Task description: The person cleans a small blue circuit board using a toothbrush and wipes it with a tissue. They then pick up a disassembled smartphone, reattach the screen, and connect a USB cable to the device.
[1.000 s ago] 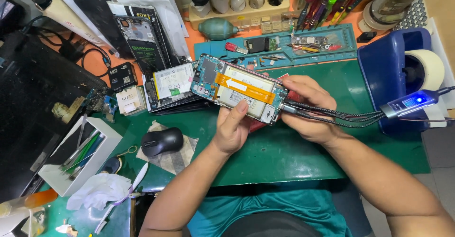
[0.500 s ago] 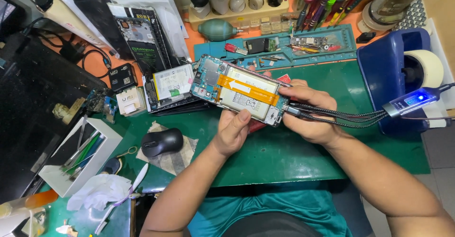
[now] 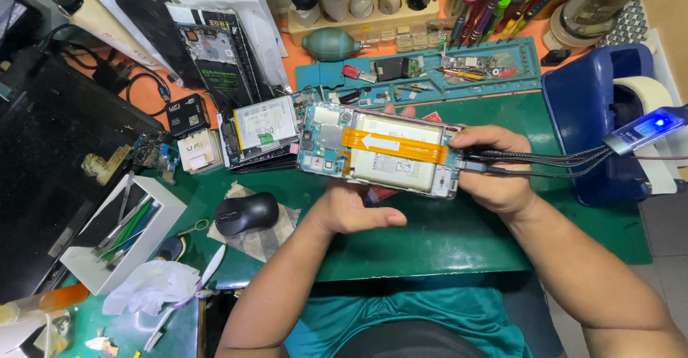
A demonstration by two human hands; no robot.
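We cradle the opened phone (image 3: 380,150) above the green desk (image 3: 459,236), our left hand (image 3: 355,211) cupped loosely under it with fingers curled behind, while our right hand (image 3: 494,168) pinches the black cables (image 3: 552,161) at its right end.

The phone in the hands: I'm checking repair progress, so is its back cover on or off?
Off. The phone shows its bare battery, orange flex cable and circuit board.
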